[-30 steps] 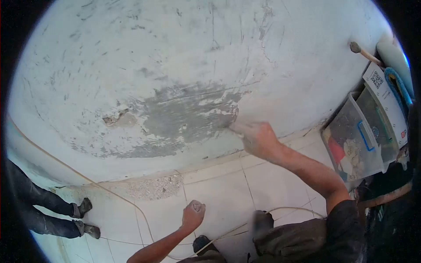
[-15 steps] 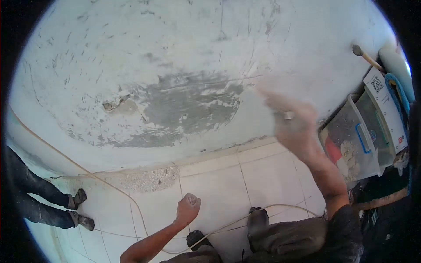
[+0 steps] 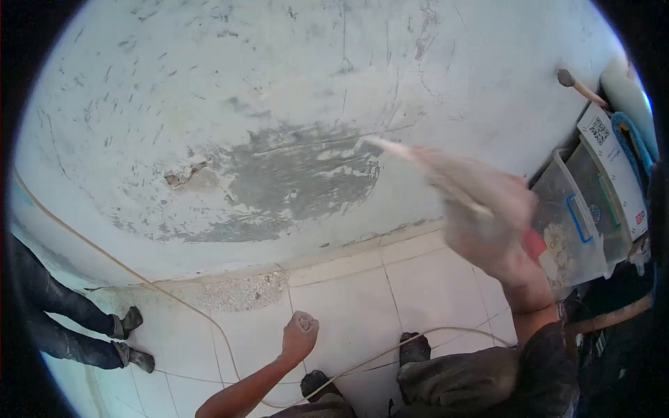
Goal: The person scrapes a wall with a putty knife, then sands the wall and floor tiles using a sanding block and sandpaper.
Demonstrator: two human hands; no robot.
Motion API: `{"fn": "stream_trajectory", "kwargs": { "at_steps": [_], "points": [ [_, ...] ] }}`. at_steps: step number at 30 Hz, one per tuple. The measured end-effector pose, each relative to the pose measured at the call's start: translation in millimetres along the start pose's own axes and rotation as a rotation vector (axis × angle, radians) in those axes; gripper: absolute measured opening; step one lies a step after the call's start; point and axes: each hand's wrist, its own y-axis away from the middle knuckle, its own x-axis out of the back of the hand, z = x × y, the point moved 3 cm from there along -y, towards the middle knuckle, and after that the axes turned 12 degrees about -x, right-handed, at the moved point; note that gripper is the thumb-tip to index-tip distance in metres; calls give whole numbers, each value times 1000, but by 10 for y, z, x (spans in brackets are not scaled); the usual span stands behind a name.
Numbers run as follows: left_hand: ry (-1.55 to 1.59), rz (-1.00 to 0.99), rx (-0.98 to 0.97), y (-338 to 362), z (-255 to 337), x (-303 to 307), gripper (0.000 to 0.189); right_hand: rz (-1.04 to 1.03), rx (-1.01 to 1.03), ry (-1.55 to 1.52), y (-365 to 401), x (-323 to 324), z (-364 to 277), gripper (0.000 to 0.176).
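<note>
My right hand [image 3: 488, 209] is raised in front of the wall [image 3: 474, 83], smeared by motion. A thin pale blade-like tool [image 3: 382, 145] seems to stick out past its fingers, towards the right end of a rough grey patch [image 3: 300, 167]; its kind is too blurred to name. My left hand [image 3: 301, 334] is closed in a fist low over the tiles. Its fingers are dusted whitish-grey, and whatever they may hold is hidden. Flaked paint surrounds the grey patch, with a small broken hole [image 3: 182, 175] at its left.
A clear plastic box [image 3: 568, 230] stands at the right, beside a white board with a printed code [image 3: 606, 150] and a wooden-handled tool [image 3: 582, 89]. A hose [image 3: 125, 261] loops across the tiled floor [image 3: 341, 292]. Crumbled debris [image 3: 244, 291] lies by the wall. Another person's legs [image 3: 77, 313] are at left.
My right hand has shifted slightly down and right, and the pale tip now shows at the patch's right end. My left hand stays closed in nearly the same place.
</note>
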Motion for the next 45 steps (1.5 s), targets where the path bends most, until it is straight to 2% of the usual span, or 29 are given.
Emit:
{"fn": "stream_trajectory", "kwargs": {
  "at_steps": [2,3,5,6,8,9,11,12,14,15,17,18,20,24,26,28,30,31,33,35,36,38,39,41,45],
  "points": [
    [-17,5,-8,-20,23,-3,24,-316,-167,164,142,-464,290,31],
    [-19,6,-10,-29,23,21,24,-313,-167,164,181,-502,316,31],
    [-17,50,-127,-8,76,4,24,-312,-30,113,218,-526,302,32],
    [-7,40,-108,63,75,-28,24,-334,-37,109,233,-472,286,32],
    [-2,56,-84,4,95,28,24,-153,62,57,24,-251,147,35],
    [-1,61,-75,13,114,55,24,-158,64,49,-21,-200,85,35],
    [2,43,-34,56,136,84,24,1,140,55,-48,-75,-32,34],
    [4,45,-33,63,115,65,24,0,143,54,21,-190,116,34],
    [-33,52,-45,73,24,53,24,-459,-46,159,264,-693,580,33],
    [-39,57,-45,59,15,92,24,-454,-45,154,266,-709,545,33],
    [-27,34,-36,85,29,102,24,-396,99,94,287,-616,352,32],
    [-24,25,-28,108,9,97,24,-406,92,92,234,-471,201,32],
    [-28,57,-3,97,-36,125,24,-100,120,134,17,-83,-98,29],
    [6,45,-4,62,-70,139,25,-213,70,160,238,-457,305,29],
    [-33,65,-99,32,-170,55,25,-233,19,146,254,-428,379,29],
    [-22,49,-73,128,-53,84,26,-271,-72,121,318,-338,306,29],
    [1,81,-81,9,27,99,26,-9,-48,43,88,-95,84,29],
    [7,50,-45,32,14,92,26,-14,-49,39,66,-97,28,29],
    [11,15,-18,27,-30,71,26,-106,-6,56,38,-120,-56,33],
    [46,13,-130,42,-115,0,26,-438,-210,168,328,-614,462,36],
    [30,14,-140,64,-111,30,26,-420,-215,165,454,-701,525,36],
    [134,-143,50,85,-106,-40,26,-416,-49,108,606,-788,531,50],
    [123,-151,56,143,-145,-48,26,-415,-63,102,550,-681,422,50],
    [96,-167,35,145,-211,-64,26,-154,-23,59,234,-260,78,41],
    [117,-197,106,168,-176,-57,26,-63,39,91,197,-218,158,39]
  ]
}}
